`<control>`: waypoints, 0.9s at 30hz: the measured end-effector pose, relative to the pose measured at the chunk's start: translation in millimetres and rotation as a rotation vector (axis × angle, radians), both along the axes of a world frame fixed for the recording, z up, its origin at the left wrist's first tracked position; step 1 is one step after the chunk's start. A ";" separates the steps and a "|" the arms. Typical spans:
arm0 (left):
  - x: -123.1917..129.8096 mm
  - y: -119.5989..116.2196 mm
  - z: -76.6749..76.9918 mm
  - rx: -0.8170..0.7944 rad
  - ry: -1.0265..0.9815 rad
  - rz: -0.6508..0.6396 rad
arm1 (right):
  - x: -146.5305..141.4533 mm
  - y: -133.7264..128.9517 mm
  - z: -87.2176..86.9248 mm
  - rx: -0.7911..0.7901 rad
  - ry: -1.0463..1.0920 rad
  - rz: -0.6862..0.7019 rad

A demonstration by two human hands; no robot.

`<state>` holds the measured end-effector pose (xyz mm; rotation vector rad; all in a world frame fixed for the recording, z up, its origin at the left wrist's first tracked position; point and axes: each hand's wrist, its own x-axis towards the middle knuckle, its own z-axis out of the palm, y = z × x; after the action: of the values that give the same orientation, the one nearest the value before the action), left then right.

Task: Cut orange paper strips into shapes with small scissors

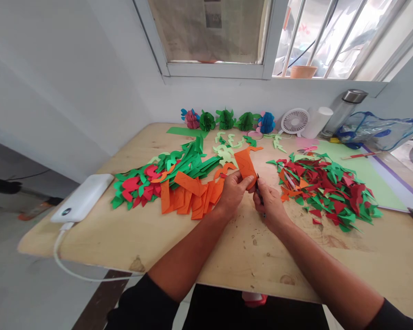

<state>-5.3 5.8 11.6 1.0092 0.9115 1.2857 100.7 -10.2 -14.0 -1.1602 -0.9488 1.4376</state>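
Between thumb and fingers, my left hand [233,191] pinches a piece of orange paper [245,164] with lines drawn on it. My right hand [270,204] is closed around a pair of dark scissors [259,195], whose blades meet the paper's lower right edge. A narrow orange strip curls out from the top of the paper. Left of my hands lie folded orange paper pieces [182,197], partly overlapping green cut shapes [192,158] and red ones [132,187]. To the right sits a heap of red and green paper scraps [330,188].
A white power bank [82,198] with a cable lies at the table's left edge. Along the wall stand several honeycomb paper figures [226,119], a small white fan [295,122], a glass bottle [344,112] and a clear zip pouch [378,130]. Pale green cutouts [227,151] lie mid-table.
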 end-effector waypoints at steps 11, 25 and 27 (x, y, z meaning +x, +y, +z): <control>-0.1 0.5 -1.9 0.010 0.014 0.000 | 0.0 0.1 -0.5 0.005 -0.015 0.002; 0.2 1.2 -2.2 0.022 -0.006 0.000 | 0.2 0.6 -0.1 0.014 -0.025 0.000; 0.2 1.2 -1.6 0.018 -0.015 -0.003 | 0.6 0.7 -0.3 0.010 -0.027 0.007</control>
<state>-5.1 6.9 10.0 1.0132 0.8881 1.2996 101.3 -9.5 -14.3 -1.1729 -0.9784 1.4240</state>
